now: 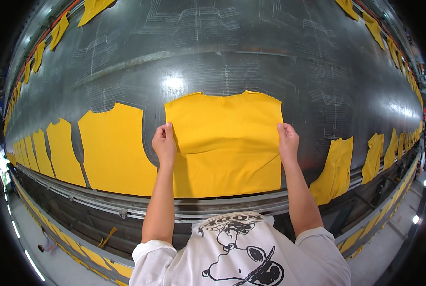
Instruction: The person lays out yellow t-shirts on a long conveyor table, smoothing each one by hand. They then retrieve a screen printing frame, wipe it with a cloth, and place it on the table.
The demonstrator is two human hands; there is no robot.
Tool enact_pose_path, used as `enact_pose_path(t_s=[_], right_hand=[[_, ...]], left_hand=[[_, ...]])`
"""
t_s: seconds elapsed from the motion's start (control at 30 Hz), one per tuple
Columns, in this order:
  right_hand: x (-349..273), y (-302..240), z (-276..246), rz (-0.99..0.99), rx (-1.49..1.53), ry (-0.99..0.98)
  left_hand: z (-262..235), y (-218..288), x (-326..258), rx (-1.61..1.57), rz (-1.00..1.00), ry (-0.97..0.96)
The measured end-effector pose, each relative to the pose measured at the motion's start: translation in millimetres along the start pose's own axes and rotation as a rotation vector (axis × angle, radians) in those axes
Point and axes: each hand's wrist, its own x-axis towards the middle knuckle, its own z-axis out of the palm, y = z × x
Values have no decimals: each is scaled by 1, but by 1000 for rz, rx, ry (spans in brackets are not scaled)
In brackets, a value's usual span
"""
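The table [260, 71] presents a dark grey, glossy surface extending beyond the left hand [164, 143] and right hand [289, 140] and well out to both sides. White line markings [194, 19] cover parts of it. A glare spot [174, 83] lies just beyond the left hand. Metal rails [113, 202] follow the near edge, below the hands. Grey floor [394, 233] is visible lower right; strip lights [34, 264] appear lower left.

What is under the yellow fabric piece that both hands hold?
Beyond the top edge of the yellow fabric piece, the dark table shows pale lines; whatever lies directly beneath the fabric is covered.
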Motion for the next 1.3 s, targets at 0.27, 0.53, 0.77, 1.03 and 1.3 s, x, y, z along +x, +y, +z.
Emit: enact_pose_path(t_s=[0.27, 0.53, 0.77, 1.03, 1.3], right_hand=[[3, 22, 0, -12, 8, 15], [3, 27, -1, 44, -19, 27], [7, 31, -1, 16, -61, 76], [7, 32, -4, 33, 17, 49], [3, 22, -8, 44, -1, 43]], left_hand=[[2, -2, -3, 79, 6, 16], [3, 3, -4, 86, 26, 36], [1, 2, -3, 115, -16, 3], [1, -5, -2, 126, 43, 51], [-5, 7, -4, 143, -32, 60]])
